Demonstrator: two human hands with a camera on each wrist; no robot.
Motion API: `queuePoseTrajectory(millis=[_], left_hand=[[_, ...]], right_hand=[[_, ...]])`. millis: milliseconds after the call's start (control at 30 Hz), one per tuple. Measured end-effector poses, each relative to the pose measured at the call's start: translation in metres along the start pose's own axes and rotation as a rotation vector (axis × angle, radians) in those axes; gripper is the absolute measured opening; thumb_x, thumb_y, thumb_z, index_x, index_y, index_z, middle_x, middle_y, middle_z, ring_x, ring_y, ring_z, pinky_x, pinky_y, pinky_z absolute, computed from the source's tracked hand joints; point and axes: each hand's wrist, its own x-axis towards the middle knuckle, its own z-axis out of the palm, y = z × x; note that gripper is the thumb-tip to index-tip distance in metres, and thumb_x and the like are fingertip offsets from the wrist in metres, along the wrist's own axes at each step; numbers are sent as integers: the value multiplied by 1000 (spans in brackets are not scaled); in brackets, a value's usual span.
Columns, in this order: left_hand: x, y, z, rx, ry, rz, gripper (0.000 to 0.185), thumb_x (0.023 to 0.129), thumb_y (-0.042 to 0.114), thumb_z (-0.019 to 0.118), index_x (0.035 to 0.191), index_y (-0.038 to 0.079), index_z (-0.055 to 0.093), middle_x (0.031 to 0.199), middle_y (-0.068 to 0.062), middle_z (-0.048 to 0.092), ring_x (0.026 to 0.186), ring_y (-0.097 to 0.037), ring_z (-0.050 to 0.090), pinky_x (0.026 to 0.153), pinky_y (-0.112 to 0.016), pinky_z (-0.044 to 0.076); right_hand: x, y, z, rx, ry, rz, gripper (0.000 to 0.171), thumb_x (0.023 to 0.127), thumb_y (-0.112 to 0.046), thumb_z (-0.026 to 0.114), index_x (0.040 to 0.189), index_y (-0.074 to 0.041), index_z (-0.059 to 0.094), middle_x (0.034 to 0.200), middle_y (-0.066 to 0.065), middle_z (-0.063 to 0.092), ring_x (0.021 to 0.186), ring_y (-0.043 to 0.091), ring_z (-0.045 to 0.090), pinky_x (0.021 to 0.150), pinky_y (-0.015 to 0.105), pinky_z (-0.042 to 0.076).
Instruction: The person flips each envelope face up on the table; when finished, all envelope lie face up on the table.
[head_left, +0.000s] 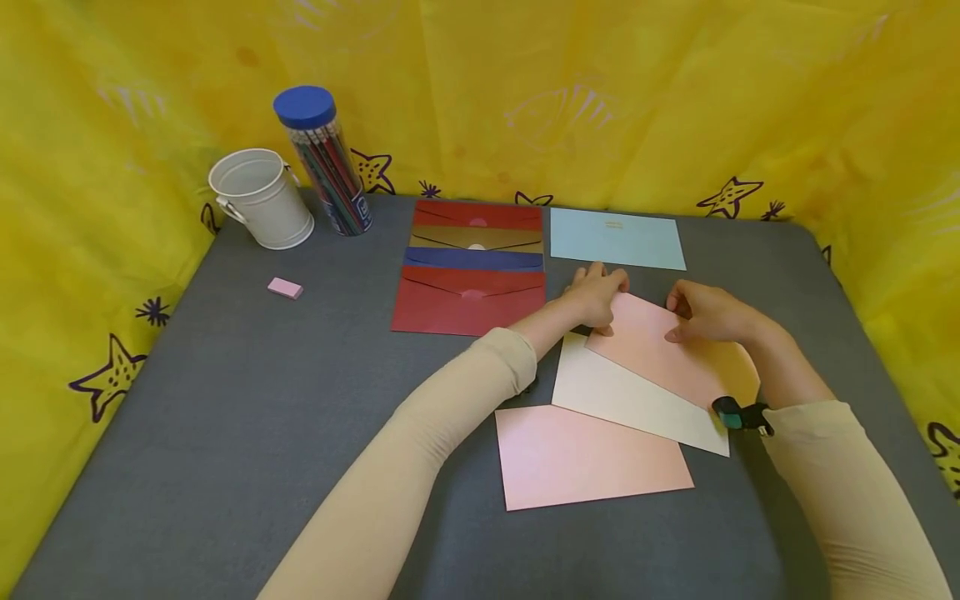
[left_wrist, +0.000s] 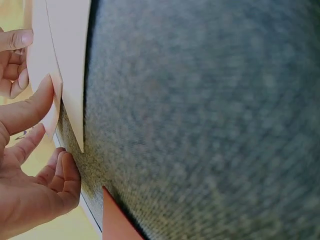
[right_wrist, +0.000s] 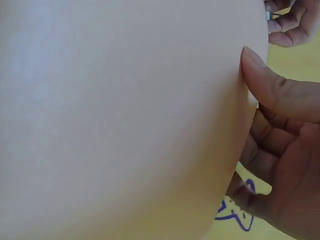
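Observation:
A pale pink envelope is held tilted above the table between both hands. My left hand pinches its left end; in the left wrist view the thumb lies on its face and a finger goes behind. My right hand pinches the far long edge, thumb in front and fingers behind, as the right wrist view shows. Beneath the held envelope lies a cream-white envelope, partly covered. It overlaps a second pink envelope nearer the front.
Overlapping red, gold and blue envelopes lie left of my hands. Behind my hands is a light blue envelope. Farther left stand a white bucket and a blue-lidded tube of pencils, with a pink eraser before them.

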Motion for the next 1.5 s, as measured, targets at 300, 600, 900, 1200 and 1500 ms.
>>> queuePoseTrajectory(millis=[300,600,900,1200,1500], left_hand=[[3,-22,-7,-199,49,109,67,81,11,78,136,7,41,128,-12,61,110,-24,59,87,-28,51],[-7,-55,-20,-510,16,114,24,88,13,72,105,0,61,79,-2,56,73,-13,56,65,-19,45],[-18,-75,-36,-688,-17,112,18,89,8,70,82,7,53,62,3,39,63,-11,51,65,-21,49],[-23,-89,-53,-792,53,70,25,90,6,69,79,8,46,58,3,40,70,-12,59,70,-27,54],[-21,-100,-62,-878,121,7,13,90,10,70,93,7,57,71,1,54,79,-13,59,81,-33,56]], right_hand=[[-3,-4,1,128,120,-62,26,96,-9,61,115,4,50,102,17,56,88,19,49,72,19,41],[-3,-23,1,192,229,-79,25,100,-15,57,121,-2,55,106,14,60,85,9,54,74,14,43],[-2,-28,-7,162,290,-1,31,95,-34,65,115,-11,66,98,2,66,85,6,56,74,17,43],[-12,0,-24,328,411,99,46,90,-45,69,120,-10,64,82,-27,60,82,4,53,68,21,46],[-17,23,-28,607,361,106,4,93,-30,67,95,-30,63,80,-27,69,75,-1,66,75,15,55]])
